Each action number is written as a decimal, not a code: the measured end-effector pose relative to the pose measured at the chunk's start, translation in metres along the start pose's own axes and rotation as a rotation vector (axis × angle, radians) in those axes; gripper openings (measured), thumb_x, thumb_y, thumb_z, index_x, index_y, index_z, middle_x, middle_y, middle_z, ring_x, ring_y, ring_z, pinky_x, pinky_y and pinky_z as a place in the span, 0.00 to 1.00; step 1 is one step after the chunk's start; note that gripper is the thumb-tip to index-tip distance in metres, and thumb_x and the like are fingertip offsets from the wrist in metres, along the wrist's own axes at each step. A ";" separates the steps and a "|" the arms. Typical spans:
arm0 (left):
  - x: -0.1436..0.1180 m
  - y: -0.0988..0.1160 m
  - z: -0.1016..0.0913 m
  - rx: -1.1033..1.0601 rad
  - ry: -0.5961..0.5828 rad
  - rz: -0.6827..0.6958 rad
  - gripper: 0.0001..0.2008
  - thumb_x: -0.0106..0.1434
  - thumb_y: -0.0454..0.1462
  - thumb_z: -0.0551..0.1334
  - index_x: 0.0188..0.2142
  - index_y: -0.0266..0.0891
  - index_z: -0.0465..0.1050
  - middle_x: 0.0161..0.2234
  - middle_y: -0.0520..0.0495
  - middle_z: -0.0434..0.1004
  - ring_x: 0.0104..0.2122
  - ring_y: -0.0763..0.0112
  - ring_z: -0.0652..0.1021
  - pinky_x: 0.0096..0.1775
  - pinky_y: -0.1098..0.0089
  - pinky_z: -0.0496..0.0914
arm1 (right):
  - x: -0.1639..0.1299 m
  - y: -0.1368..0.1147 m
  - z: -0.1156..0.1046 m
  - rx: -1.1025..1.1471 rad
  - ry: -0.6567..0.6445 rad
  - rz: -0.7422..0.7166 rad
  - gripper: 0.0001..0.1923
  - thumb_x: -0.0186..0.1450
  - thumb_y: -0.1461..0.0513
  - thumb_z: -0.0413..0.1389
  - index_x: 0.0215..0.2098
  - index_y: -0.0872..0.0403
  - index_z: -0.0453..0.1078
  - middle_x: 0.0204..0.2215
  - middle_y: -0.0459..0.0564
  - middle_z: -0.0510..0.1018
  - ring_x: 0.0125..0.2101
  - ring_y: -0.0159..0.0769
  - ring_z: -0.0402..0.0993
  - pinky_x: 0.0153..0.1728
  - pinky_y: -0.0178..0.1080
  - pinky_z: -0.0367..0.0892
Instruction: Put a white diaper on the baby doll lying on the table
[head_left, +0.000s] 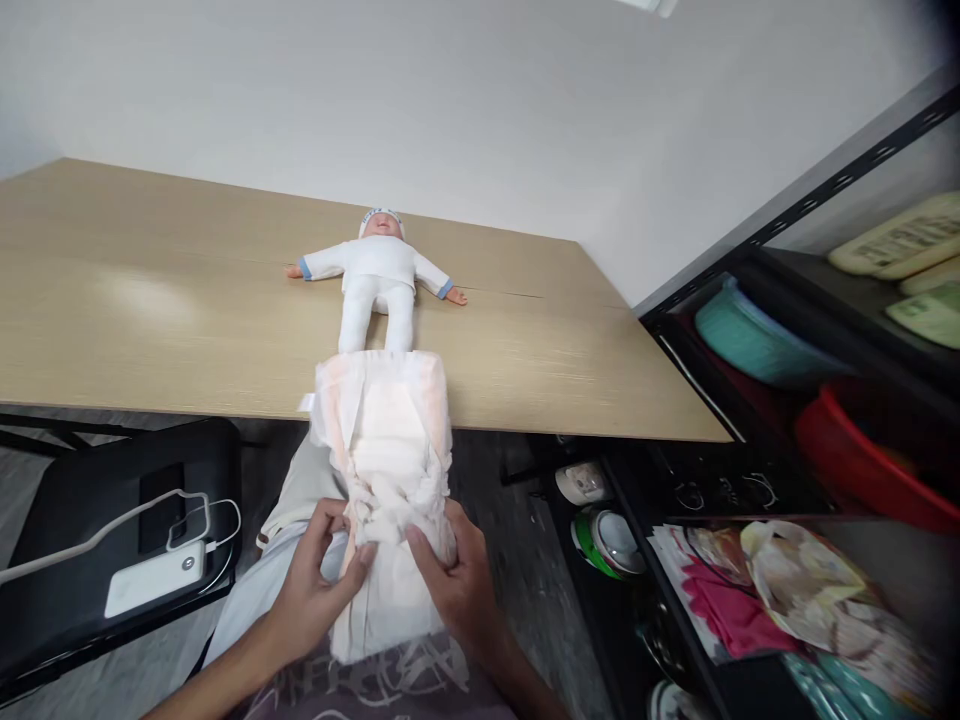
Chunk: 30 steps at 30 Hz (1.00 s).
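Note:
An unfolded white diaper [386,440] with pale pink edges stretches from my lap up to the table's front edge. My left hand [319,570] grips its left side, thumb on top of the inner face. On the opposite side my right hand [457,570] pinches the diaper the same way, its thumb near the gathered middle. The far end of the diaper overlaps the table edge, just below the feet of a baby doll [379,270]. The doll lies on its back in white clothes with blue cuffs and a cap, arms spread and legs toward me. Its feet are hidden.
The doll lies on a wooden table [187,320] against a white wall. At left, a black chair [217,450] holds a white power bank [155,578] with cables. Shelving at right carries a teal basin [757,335], a red basin [862,450], bags and containers.

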<state>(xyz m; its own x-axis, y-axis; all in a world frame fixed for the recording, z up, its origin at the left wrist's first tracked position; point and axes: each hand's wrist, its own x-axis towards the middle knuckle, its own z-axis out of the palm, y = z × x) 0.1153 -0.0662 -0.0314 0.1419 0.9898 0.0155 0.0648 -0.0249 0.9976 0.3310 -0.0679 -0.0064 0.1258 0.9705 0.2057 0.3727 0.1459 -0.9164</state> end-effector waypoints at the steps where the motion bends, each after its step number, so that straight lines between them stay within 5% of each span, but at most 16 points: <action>1: 0.007 -0.006 0.001 -0.010 0.022 -0.019 0.12 0.78 0.47 0.68 0.48 0.45 0.71 0.41 0.50 0.74 0.44 0.65 0.77 0.50 0.69 0.73 | 0.008 0.002 0.006 0.024 -0.019 0.006 0.15 0.78 0.49 0.63 0.51 0.51 0.82 0.40 0.51 0.90 0.40 0.43 0.88 0.45 0.39 0.84; 8: 0.039 -0.041 0.000 -0.249 0.033 -0.238 0.27 0.71 0.62 0.71 0.47 0.45 0.70 0.40 0.50 0.73 0.43 0.63 0.76 0.49 0.66 0.73 | 0.023 0.042 0.028 -0.054 -0.063 0.137 0.24 0.77 0.47 0.62 0.62 0.54 0.78 0.54 0.58 0.89 0.53 0.50 0.88 0.55 0.48 0.83; 14: 0.032 -0.047 0.001 -0.297 -0.010 -0.241 0.24 0.73 0.60 0.71 0.48 0.45 0.69 0.44 0.48 0.76 0.43 0.65 0.75 0.47 0.67 0.72 | 0.026 0.048 0.023 -0.347 0.139 -0.099 0.27 0.80 0.50 0.62 0.72 0.50 0.69 0.62 0.63 0.81 0.60 0.54 0.79 0.61 0.60 0.80; 18: 0.030 -0.045 0.005 -0.284 -0.036 -0.246 0.22 0.75 0.58 0.69 0.49 0.46 0.68 0.45 0.49 0.76 0.42 0.67 0.76 0.47 0.68 0.72 | 0.061 0.023 0.029 -0.423 0.059 -0.321 0.32 0.82 0.55 0.58 0.80 0.50 0.60 0.72 0.63 0.75 0.73 0.54 0.69 0.72 0.62 0.72; 25: 0.022 -0.033 -0.007 0.136 -0.114 -0.145 0.15 0.81 0.52 0.63 0.56 0.47 0.70 0.48 0.46 0.82 0.49 0.60 0.82 0.54 0.63 0.75 | 0.123 0.025 0.070 -0.604 -0.305 -0.397 0.35 0.83 0.52 0.56 0.83 0.55 0.60 0.83 0.62 0.61 0.83 0.53 0.52 0.82 0.62 0.56; 30: 0.052 -0.015 -0.042 0.473 -0.195 0.172 0.07 0.82 0.41 0.62 0.55 0.47 0.77 0.49 0.45 0.85 0.50 0.59 0.84 0.53 0.63 0.77 | 0.124 0.037 0.080 -0.646 -0.343 -0.389 0.32 0.84 0.54 0.54 0.84 0.49 0.60 0.84 0.56 0.58 0.84 0.50 0.52 0.83 0.62 0.53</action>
<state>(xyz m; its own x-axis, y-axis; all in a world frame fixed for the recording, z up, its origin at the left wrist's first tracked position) 0.0805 -0.0087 -0.0426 0.3679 0.9223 0.1182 0.4561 -0.2897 0.8414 0.2871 0.0733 -0.0421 -0.3697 0.8934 0.2553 0.7996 0.4459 -0.4023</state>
